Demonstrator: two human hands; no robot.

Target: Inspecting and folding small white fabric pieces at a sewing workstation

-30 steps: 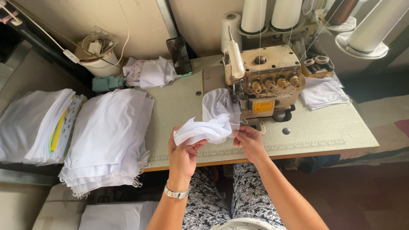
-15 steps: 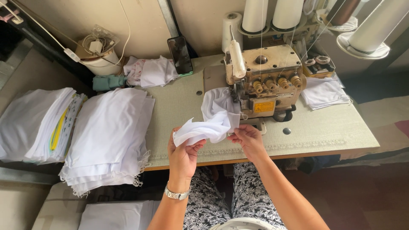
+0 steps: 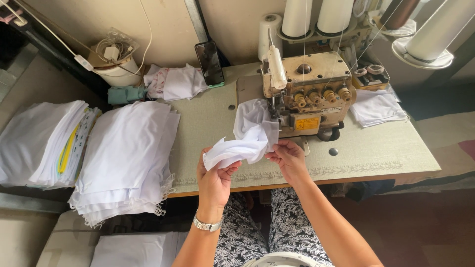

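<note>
Holding a crumpled white cloth piece (image 3: 247,141) up over the front edge of the sewing table (image 3: 376,148), just before the cream overlock machine (image 3: 309,94). Gripping its lower left fold with the left hand (image 3: 215,178), fingers closed on the fabric, a metal wristwatch (image 3: 207,225) showing at the wrist. Pinching its right edge with the right hand (image 3: 289,158), thumb and fingertips clamped together on the cloth, close to the machine's base. Trailing the cloth's upper end toward the needle area. Lying to the left, 2 stacks of folded white fabric (image 3: 128,158). Leaning against the wall, a dark phone (image 3: 209,63). Standing behind the machine, 2 white thread cones (image 3: 316,17).
</note>
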